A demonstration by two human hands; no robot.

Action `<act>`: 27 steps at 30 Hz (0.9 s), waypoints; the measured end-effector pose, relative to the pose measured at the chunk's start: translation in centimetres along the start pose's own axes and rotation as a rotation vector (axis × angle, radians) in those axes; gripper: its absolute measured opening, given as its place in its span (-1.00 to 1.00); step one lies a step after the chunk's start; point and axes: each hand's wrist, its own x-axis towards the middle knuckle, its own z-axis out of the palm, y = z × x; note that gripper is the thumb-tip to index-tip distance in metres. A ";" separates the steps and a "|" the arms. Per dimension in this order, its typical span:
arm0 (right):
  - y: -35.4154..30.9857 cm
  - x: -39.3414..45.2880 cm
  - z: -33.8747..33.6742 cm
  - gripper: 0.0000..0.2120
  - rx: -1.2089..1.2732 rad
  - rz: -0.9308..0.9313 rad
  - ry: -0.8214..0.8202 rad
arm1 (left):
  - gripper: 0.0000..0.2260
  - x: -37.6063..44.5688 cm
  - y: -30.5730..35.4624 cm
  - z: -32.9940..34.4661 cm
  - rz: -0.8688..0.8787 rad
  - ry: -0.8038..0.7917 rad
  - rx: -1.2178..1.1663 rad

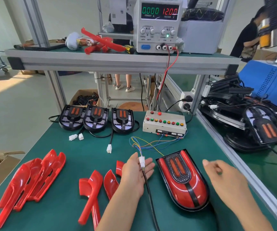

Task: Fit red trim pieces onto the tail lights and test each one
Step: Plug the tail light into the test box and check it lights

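Head view: trimmed tail light (183, 180) lies flat on the green bench (126, 147) at front right, rounded end toward the person, glossy red trim on both flanks, black centre rib, two orange lens bars set in a textured black panel. Its black lead runs to a white connector (142, 161) resting across the upturned palm of the left hand (137, 170); fingers straight and spread, nothing pinched. The connector appears mated to the thin coloured wires (151, 144) from the test box (165, 123). Right hand (222, 175) hovers just right of the light, blurred; fingers look loosely extended, holding nothing. Supply (158, 24) on the upper shelf reads 0.000 A, 12.00 V. Judgement: light is a stiff moulded shell, fairly light, slick on the red gloss; best taken by the black base rim at both sides, not by trim or lead. Thin wires look fragile, so hold the connector body, not the wires. Loose red trim pieces (31, 179) lie at front left, nested, long and scoop-shaped, likely light and slightly flexible; shorter ones (99, 184) nearer the left hand. Three untrimmed lights (96, 119) stand at the bench's far edge, white plugs trailing.
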 end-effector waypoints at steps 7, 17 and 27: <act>4.0 -0.9 1.4 -0.78 0.376 0.000 -0.231 | -0.64 -1.7 -0.4 0.8 0.617 0.289 0.190; 5.2 -1.4 2.7 -0.72 0.561 0.016 -0.198 | -0.56 6.9 2.9 12.3 1.035 -0.270 1.713; 4.9 -1.0 2.7 -0.74 0.603 -0.036 -0.190 | -0.39 11.8 3.3 14.3 0.993 -0.256 2.067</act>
